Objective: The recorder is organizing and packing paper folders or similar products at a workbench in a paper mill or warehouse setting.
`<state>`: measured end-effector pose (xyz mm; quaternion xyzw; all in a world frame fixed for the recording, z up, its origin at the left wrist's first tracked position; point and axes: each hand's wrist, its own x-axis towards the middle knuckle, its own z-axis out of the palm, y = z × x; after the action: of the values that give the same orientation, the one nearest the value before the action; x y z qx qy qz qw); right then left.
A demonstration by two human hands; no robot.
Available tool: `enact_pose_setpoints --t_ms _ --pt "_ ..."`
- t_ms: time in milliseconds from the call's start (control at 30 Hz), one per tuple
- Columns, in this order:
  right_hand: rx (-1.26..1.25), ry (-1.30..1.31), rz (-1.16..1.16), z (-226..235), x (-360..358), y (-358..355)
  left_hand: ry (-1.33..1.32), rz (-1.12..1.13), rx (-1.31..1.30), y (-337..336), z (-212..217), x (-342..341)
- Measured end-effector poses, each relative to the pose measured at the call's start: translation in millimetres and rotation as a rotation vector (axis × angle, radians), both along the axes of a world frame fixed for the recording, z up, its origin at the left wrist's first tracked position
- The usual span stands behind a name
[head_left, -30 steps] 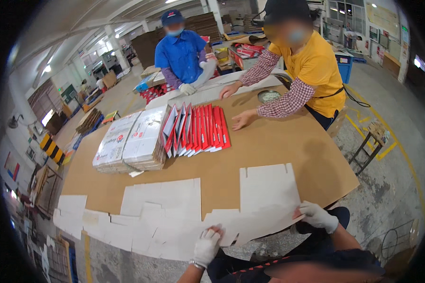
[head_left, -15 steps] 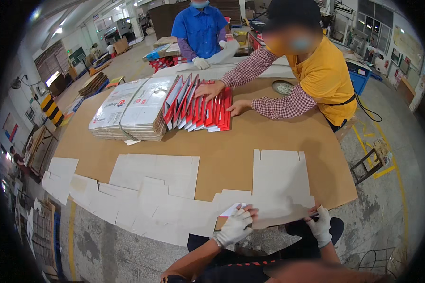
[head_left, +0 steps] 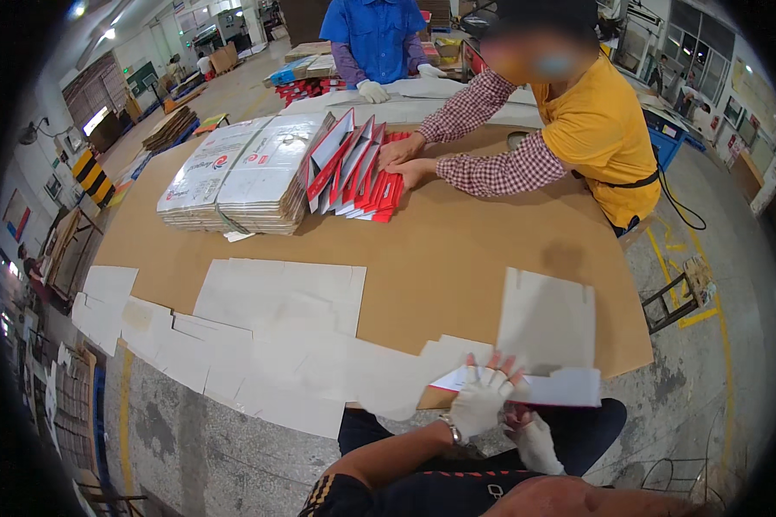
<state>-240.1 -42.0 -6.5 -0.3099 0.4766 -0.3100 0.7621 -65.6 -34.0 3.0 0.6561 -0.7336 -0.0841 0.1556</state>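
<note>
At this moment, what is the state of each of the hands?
Left hand: open, fingers spread over folded white cardboard.
Right hand: fingers curled by the cardboard's near edge; whether it grips cannot be told.

Pale grey flat cardboard blank [head_left: 547, 319], four o'clock, its flap [head_left: 565, 388] perhaps red-edged; red-and-white folded cards [head_left: 347, 175], twelve; maroon-and-white checked cloth sleeves [head_left: 504, 175], one to two.

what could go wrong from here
White sheets overhang the near edge of the brown tabletop and might get knocked off. The left hand has bare fingertips, so the folded white card could nick them. The red folded pieces lean and may topple.
</note>
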Motion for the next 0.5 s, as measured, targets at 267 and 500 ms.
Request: enact_pose_setpoints --t_ms 267,500 --pt "-0.898 0.624 -0.203 -24 -46 -38 0.08 -0.102 -0.003 4 14 -25" --pt "-1.807 0.915 0.44 15 14 -66 0.211 -0.088 0.638 37 26 6"
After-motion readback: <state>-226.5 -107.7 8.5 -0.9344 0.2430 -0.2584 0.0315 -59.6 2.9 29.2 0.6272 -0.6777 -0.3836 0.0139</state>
